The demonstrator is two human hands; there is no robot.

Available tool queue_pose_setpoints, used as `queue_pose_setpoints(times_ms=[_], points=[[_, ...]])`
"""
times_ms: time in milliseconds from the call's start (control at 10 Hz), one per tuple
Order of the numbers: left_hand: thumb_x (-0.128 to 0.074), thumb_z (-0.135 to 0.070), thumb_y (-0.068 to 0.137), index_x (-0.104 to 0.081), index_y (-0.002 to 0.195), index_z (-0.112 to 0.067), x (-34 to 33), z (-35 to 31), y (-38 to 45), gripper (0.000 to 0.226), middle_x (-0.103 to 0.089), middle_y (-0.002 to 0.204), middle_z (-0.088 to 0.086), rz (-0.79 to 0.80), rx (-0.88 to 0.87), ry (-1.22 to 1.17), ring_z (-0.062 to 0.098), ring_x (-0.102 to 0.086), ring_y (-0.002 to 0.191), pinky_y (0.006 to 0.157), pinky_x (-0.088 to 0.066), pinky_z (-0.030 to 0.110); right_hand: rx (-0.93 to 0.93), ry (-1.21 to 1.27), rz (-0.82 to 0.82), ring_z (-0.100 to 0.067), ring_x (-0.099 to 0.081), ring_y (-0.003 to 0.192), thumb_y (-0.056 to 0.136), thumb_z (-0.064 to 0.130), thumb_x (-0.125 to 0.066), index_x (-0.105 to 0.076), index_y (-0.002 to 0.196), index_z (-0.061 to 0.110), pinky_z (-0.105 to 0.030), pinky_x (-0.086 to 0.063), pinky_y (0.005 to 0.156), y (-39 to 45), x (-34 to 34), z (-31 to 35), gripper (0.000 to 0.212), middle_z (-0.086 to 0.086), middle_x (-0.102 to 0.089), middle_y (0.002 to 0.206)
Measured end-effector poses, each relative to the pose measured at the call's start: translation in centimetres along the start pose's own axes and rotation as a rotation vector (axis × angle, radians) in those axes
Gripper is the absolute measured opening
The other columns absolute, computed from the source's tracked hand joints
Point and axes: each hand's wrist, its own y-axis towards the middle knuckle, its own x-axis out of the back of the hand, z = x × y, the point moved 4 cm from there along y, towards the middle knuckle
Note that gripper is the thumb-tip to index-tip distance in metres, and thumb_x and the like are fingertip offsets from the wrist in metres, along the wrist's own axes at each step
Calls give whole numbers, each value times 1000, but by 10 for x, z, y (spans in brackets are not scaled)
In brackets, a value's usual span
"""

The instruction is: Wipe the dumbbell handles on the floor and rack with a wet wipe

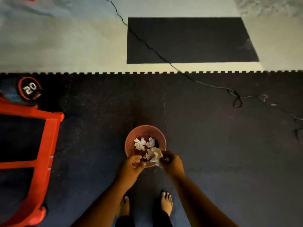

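Right hand (171, 162): fingers are curling inward and pinching a crumpled white wipe (157, 157) at its right side; the wipe is hanging over the near rim of the basket. Fingertip detail is blurred, so which fingers are making contact cannot be told.

Left hand (131, 164): fingers are curling loosely toward the palm, thumb lying close against them; it is hovering at the near-left rim of the basket, and whether it is holding anything cannot be told.

The basket (131, 136) is a round reddish one with slatted walls, sitting on the dark floor mat (213, 145) roughly at the mat's middle. More crumpled wipes (144, 143) are lying inside it.

Both forearms are reaching in from the near edge of the view; two bare feet (166, 202) are standing on the mat just behind the basket.

A dumbbell (30, 89) marked "20" is lying at the far-left edge of the mat, just beyond the far end of the red rack (50, 136) standing along the mat's left edge. Its handle is not visible.

A black cable (157, 53) is trailing from the pale floor across the mat's far edge toward the right. A separate dark rectangular mat (188, 40) is lying on the pale floor beyond.
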Motion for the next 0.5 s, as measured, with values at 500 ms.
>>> queue_pose_setpoints(times_ms=[500], points=[[-65, -33, 100, -46, 152, -15, -34, 204, 224, 58, -49, 154, 6, 9, 124, -28, 21, -47, 140, 105, -42, 30, 72, -361, 79, -28, -45, 139, 98, 26, -56, -58, 140, 22, -33, -35, 114, 246, -172, -153, 42, -9, -51, 149]])
